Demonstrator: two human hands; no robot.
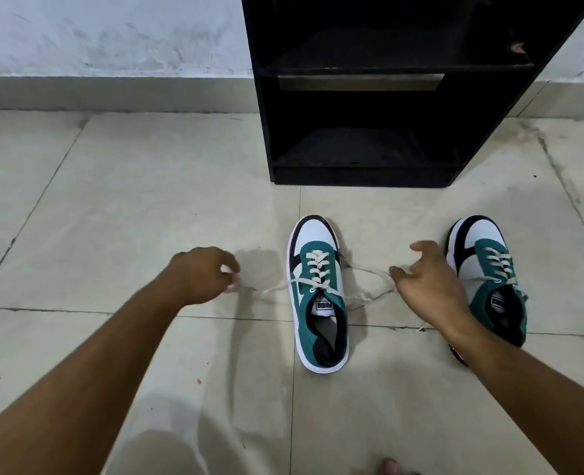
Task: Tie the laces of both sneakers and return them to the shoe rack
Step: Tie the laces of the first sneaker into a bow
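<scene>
We had both sneakers on the tiled floor (146, 186), toes toward the black shoe rack (362, 97), which stood against the wall at the floor's far edge. The near sneaker (318, 296) sat in front of the rack's lower shelf; the second sneaker (489, 275) was just beside it to the right, partly behind our wrist.

Our left hand (201, 275) was curled, pinching the end of one lace (270, 289) pulled out flat to the left of the near sneaker. Our right hand (424, 279) was half open, fingers spread and bent, with the other lace (369, 270) running to its fingertips; we could not tell whether it truly gripped that lace or only touched it.

We judged the laces to be flat, soft cotton, limp and light, likely to hold a knot well but apt to slip from a loose pinch, so best taken near their ends. The shoes looked light, with soft cloth collars and stiffer rubber soles; for carrying, we judged the heel or the collar rim the sound place to hold. Neither pair of laces was yet tied.
</scene>
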